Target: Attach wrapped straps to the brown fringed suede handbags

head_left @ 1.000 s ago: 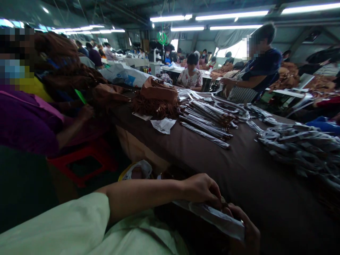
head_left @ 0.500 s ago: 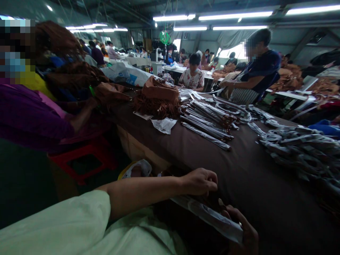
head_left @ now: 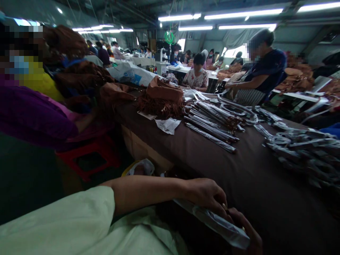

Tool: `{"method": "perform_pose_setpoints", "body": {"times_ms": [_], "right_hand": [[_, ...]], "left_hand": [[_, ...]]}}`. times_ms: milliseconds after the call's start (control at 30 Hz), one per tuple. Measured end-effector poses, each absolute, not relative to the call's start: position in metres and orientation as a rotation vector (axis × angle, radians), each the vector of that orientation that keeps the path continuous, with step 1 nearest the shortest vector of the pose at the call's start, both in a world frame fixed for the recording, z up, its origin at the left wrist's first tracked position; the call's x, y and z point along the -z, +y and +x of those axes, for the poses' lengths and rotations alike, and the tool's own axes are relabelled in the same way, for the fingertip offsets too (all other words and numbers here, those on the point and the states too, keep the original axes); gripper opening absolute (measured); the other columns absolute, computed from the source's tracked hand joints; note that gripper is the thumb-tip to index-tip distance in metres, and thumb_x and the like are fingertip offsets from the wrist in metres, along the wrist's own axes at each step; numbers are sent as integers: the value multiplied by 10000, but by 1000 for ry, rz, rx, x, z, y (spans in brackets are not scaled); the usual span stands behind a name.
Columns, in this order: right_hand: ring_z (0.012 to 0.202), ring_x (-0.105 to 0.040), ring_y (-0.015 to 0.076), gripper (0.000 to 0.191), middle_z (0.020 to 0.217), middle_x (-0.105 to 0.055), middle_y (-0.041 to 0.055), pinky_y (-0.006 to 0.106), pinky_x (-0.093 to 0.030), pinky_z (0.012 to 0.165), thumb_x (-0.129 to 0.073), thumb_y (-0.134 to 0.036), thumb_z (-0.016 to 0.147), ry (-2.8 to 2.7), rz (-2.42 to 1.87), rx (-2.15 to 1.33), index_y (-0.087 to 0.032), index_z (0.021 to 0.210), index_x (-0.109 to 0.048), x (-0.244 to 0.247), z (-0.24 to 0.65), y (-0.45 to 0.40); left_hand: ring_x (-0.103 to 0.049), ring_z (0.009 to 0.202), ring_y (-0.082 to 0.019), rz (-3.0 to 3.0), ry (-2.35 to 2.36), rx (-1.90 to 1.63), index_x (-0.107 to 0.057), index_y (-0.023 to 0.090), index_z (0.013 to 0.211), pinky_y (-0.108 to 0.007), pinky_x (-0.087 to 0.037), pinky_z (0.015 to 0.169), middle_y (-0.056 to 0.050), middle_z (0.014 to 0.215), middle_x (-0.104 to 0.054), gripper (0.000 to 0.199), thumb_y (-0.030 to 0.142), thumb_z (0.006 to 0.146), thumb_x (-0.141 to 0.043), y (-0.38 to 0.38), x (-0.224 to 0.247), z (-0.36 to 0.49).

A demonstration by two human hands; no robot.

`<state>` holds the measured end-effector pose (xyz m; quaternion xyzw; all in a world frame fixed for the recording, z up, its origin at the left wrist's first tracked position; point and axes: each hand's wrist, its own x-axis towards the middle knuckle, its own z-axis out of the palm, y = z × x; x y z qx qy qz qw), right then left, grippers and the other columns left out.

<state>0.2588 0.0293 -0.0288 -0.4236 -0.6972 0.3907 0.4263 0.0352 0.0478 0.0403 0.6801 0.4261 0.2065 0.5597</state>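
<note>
A long strip in whitish wrapping (head_left: 219, 225) lies slantwise at the table's near edge, low in the view. My left hand (head_left: 208, 194) comes over it from the left, its bent fingers at the strip's upper side and meeting the fingers of my right hand. My right hand (head_left: 245, 226) is curled round the strip near its right end. A small pale bit shows between the fingertips of both hands; what my left fingers pinch is too small and dark to make out.
Wrapped strips (head_left: 212, 124) lie in a row on the brown-covered table (head_left: 191, 152). Brown fringed pieces (head_left: 164, 94) are stacked behind. Looped wrapped strips (head_left: 305, 145) heap at right. A person in purple (head_left: 37, 109) sits at left near a red stool (head_left: 90, 156); others work beyond.
My left hand has moved right and down, so its fingers now meet those of my right hand. The whole view has shifted slightly.
</note>
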Motion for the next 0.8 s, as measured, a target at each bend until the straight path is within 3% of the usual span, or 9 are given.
{"method": "perform_pose_setpoints", "body": {"times_ms": [167,300,433,533,667,800], "right_hand": [[529,-654,181,276,766,-719,60,195,-478,392,-737,-422,701,-1824,-1019,-908,-191,852,-720,25,262,27],[617,-677,208,252,756,-706,56,210,-508,439,-701,-439,736,-1912,-1011,-827,-202,822,-698,16,254,25],[527,-639,166,238,688,-686,34,194,-493,428,-677,-439,767,-1882,-1035,-724,-202,797,-679,15,246,22],[395,-551,119,306,677,-684,25,187,-442,358,-665,-496,765,-1812,-1094,-773,-195,816,-676,19,246,18],[292,-458,89,315,597,-655,-5,195,-401,310,-655,-499,776,-1753,-1213,-862,-191,840,-678,25,252,16],[398,-588,149,320,706,-713,34,222,-469,361,-720,-487,712,-1832,-1148,-832,-201,855,-708,22,267,26]], "left_hand": [[-549,597,-92,1322,969,-504,-713,160,869,-190,-391,545,37,650,-609,228,359,764,-670,43,-41,41],[-530,528,-91,1153,1072,-596,-715,138,762,-208,-417,532,37,586,-600,162,284,691,-722,44,-36,42],[-556,522,-113,961,1078,-664,-690,133,670,-241,-458,539,20,584,-621,245,291,534,-818,51,-30,46],[-580,516,-134,725,973,-549,-658,124,623,-273,-480,537,-9,597,-631,292,321,505,-838,56,-25,52],[-562,500,-114,682,953,-511,-629,120,637,-251,-461,520,-12,593,-615,259,322,612,-789,62,-24,53],[-472,434,-64,921,1145,-831,-566,134,659,-200,-387,489,50,525,-509,213,296,786,-620,65,-36,20]]}}
